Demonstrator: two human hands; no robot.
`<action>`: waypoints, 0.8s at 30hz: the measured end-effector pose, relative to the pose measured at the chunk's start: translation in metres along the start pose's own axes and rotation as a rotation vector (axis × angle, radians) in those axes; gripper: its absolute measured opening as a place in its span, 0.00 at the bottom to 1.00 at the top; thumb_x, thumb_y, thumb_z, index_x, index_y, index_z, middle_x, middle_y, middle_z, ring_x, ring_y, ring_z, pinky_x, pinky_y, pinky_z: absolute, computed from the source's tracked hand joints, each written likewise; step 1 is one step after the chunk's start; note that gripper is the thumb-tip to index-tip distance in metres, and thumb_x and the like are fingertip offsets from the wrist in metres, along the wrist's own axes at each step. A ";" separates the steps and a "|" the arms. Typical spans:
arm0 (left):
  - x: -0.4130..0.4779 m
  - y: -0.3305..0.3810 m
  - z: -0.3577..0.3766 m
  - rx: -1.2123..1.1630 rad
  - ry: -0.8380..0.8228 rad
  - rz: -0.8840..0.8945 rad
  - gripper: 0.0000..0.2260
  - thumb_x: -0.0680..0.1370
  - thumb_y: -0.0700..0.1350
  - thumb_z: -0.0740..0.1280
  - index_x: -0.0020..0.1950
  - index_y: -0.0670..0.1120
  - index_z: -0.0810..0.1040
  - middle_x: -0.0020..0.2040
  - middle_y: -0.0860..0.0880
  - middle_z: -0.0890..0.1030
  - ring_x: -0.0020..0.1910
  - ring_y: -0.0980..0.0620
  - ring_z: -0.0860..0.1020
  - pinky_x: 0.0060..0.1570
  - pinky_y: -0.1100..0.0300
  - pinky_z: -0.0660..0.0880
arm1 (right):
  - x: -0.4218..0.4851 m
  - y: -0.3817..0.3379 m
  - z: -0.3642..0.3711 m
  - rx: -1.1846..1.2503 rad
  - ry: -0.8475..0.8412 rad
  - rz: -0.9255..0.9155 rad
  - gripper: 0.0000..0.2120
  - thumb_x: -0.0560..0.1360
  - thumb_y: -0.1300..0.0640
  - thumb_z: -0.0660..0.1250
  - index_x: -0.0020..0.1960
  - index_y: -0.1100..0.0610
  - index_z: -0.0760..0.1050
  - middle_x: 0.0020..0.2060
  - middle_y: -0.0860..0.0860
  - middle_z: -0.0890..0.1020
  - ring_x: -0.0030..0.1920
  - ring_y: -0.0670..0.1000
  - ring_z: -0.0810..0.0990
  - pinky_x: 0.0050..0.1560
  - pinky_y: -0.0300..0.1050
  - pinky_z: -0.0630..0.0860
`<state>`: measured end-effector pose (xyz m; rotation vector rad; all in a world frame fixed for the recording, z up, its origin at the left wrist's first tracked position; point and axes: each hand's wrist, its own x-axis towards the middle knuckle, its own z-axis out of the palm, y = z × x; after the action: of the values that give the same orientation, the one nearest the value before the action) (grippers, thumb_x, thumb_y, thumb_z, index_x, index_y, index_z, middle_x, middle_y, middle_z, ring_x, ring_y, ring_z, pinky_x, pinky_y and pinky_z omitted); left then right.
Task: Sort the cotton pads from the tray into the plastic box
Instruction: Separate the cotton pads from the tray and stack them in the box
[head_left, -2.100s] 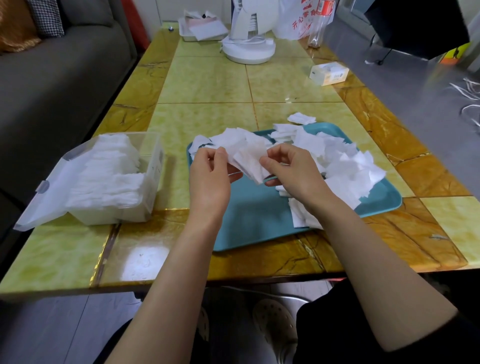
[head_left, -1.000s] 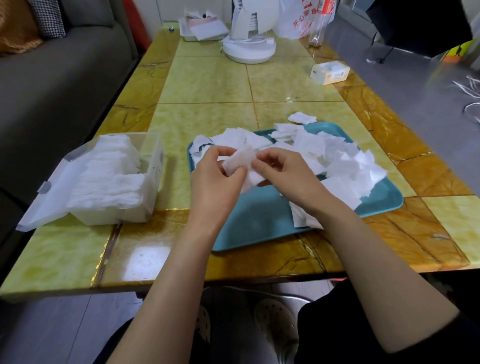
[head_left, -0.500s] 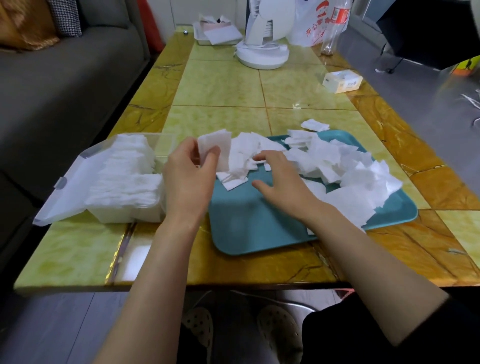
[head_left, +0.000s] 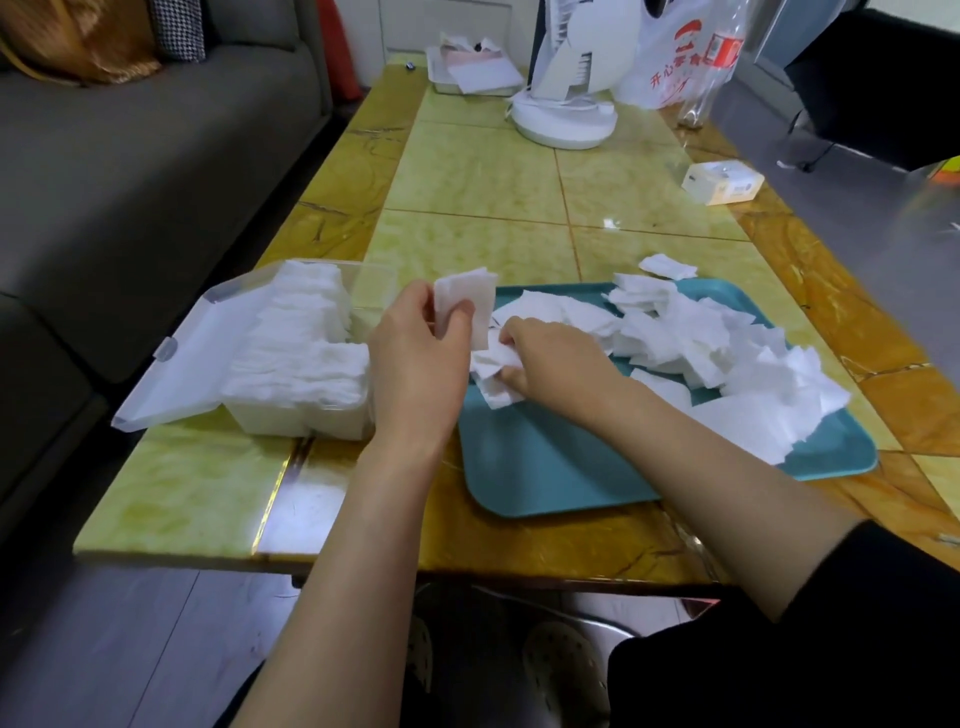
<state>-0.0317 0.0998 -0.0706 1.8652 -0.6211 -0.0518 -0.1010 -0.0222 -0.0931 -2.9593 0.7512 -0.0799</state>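
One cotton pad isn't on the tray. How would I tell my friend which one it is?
Find the teal tray on the yellow-green table. Just beyond its far rim, one cotton pad lies flat on the tabletop. It is the only pad resting on the table itself; its neighbours are heaped on the tray.

The left hand (head_left: 415, 364) covers one end of the plastic box (head_left: 304, 418); a likely fan (head_left: 563, 122) is cropped above.
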 end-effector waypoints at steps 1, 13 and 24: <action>0.001 0.000 0.000 -0.002 0.000 -0.004 0.14 0.77 0.43 0.65 0.33 0.48 0.66 0.31 0.53 0.70 0.30 0.57 0.67 0.28 0.67 0.62 | -0.007 -0.001 -0.001 -0.016 0.008 -0.016 0.16 0.78 0.54 0.60 0.63 0.59 0.67 0.56 0.56 0.77 0.54 0.59 0.76 0.46 0.49 0.68; -0.005 0.003 0.004 0.003 -0.052 -0.002 0.13 0.77 0.43 0.65 0.35 0.45 0.67 0.30 0.52 0.68 0.31 0.54 0.66 0.30 0.58 0.59 | -0.042 0.016 0.011 0.295 0.067 0.053 0.14 0.80 0.58 0.56 0.62 0.53 0.75 0.56 0.54 0.81 0.57 0.56 0.77 0.55 0.52 0.73; -0.002 0.001 0.008 0.065 -0.023 -0.013 0.13 0.78 0.43 0.63 0.35 0.46 0.66 0.31 0.52 0.68 0.30 0.56 0.66 0.29 0.64 0.62 | -0.044 0.012 -0.007 0.829 0.448 0.350 0.08 0.81 0.56 0.55 0.46 0.57 0.68 0.37 0.52 0.78 0.40 0.51 0.80 0.43 0.46 0.75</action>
<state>-0.0360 0.0938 -0.0731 1.9342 -0.6337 -0.0621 -0.1462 -0.0120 -0.0890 -2.0078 0.9650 -0.8219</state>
